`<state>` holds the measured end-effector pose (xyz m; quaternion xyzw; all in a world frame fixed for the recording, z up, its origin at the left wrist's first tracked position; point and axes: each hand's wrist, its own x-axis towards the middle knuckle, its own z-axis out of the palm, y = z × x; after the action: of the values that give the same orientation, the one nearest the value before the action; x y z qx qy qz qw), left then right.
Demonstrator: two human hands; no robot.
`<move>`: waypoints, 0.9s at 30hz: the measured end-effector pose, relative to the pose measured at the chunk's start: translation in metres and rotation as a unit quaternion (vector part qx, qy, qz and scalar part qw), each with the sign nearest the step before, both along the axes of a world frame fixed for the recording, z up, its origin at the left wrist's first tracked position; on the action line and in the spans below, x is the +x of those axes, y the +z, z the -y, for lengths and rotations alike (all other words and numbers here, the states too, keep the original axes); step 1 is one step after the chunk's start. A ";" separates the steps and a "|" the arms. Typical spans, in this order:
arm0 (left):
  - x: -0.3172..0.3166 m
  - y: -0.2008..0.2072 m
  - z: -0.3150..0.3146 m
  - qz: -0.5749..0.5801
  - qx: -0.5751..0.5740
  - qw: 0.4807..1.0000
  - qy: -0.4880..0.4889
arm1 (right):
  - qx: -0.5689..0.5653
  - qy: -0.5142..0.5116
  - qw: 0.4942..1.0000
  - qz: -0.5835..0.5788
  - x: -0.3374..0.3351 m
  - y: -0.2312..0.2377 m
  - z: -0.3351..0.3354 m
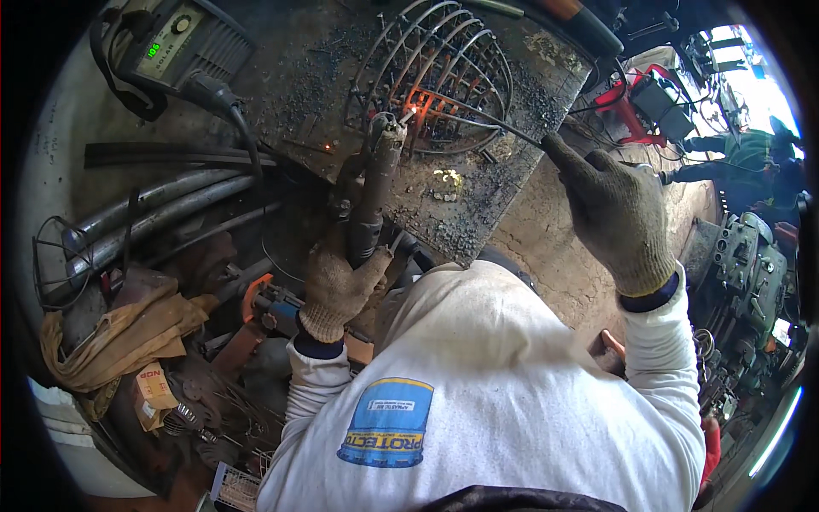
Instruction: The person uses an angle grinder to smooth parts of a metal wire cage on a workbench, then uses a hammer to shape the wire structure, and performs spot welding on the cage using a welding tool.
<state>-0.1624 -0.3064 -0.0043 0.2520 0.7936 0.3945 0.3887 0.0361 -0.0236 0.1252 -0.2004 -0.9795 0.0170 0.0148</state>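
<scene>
My left hand [337, 286], in a grey-brown knit glove, is closed round a dark welding electrode holder [375, 192]. A short, bright-tipped electrode stub [409, 117] sticks out of its jaws. Held in my gloved right hand [616, 213] is a thin metal rod [503, 126], which reaches left to the glowing orange spot on a domed cage of curved metal bars [485, 60]. The cage rests on a steel-topped table [503, 183]. Whether the stub touches the cage cannot be made out.
A welding machine [183, 43] with a thick cable stands at the upper left. Metal tubes [171, 205] and brown cloth [128, 333] lie left. Dark grit covers the tabletop. A red stool [627, 111], green machinery [746, 264] and another person [755, 162] are at the right.
</scene>
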 end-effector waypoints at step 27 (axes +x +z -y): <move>0.003 -0.012 0.007 -0.025 0.051 0.998 0.013 | -0.011 -0.007 0.999 0.037 -0.003 0.012 0.003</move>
<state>-0.1594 -0.3133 -0.0167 0.2712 0.7847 0.4333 0.3507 0.0327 -0.0262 0.1370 -0.2079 -0.9776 0.0199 -0.0237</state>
